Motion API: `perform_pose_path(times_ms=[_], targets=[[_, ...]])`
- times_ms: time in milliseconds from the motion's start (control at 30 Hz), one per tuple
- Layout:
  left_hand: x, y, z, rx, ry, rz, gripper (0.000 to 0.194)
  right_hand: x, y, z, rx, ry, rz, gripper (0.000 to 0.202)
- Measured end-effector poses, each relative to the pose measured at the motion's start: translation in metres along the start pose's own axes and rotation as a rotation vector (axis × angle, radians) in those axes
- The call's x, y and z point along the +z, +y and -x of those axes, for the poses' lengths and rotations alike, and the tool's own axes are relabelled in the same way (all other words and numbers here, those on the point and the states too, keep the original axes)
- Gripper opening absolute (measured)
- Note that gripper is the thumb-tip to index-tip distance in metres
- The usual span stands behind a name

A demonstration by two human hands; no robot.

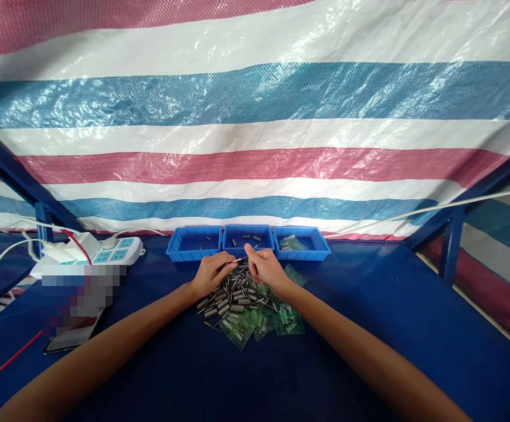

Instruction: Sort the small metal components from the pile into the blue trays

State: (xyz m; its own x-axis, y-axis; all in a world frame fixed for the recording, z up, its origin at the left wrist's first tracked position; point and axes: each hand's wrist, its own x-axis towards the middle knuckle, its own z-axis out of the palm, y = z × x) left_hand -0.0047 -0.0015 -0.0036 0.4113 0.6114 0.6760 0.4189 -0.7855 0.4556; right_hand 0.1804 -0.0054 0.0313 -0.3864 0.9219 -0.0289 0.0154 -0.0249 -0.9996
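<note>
My left hand (214, 274) and my right hand (264, 268) are close together over a pile of metal parts (233, 296). A thin metal pin (238, 259) spans the gap between them, pinched by the left fingers, its other end at the right hand. The right hand is closed with its thumb up; how far it grips the pin is hard to see. Small green plastic bags (242, 327) with metal pieces lie at the front and right of the pile. Behind stand three blue bins: left (193, 255) with a few pins, middle (248, 230) with several cylinders, right (303, 255) with a green bag.
A white power strip (121, 252) with plugs and cables stands at the left, a partly blurred flat device (72, 340) in front of it. A red cable (9, 360) crosses the left side. Blue frame bars (452, 246) and a striped sheet (255, 94) bound the blue table (369, 293).
</note>
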Motion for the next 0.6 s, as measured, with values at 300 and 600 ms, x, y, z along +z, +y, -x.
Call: perform_pose_path(times_ms=[300,600], targets=[[-0.0008,-0.0002,0.0007,-0.002,0.002,-0.04,0.015,-0.0003,-0.0047,0.0035,-0.047,-0.003,0.239,0.065],[-0.0021,0.0015,0.0013,-0.034,0.03,-0.036,0.021,0.0025,-0.0052,0.0053,-0.152,0.017,0.484,0.067]])
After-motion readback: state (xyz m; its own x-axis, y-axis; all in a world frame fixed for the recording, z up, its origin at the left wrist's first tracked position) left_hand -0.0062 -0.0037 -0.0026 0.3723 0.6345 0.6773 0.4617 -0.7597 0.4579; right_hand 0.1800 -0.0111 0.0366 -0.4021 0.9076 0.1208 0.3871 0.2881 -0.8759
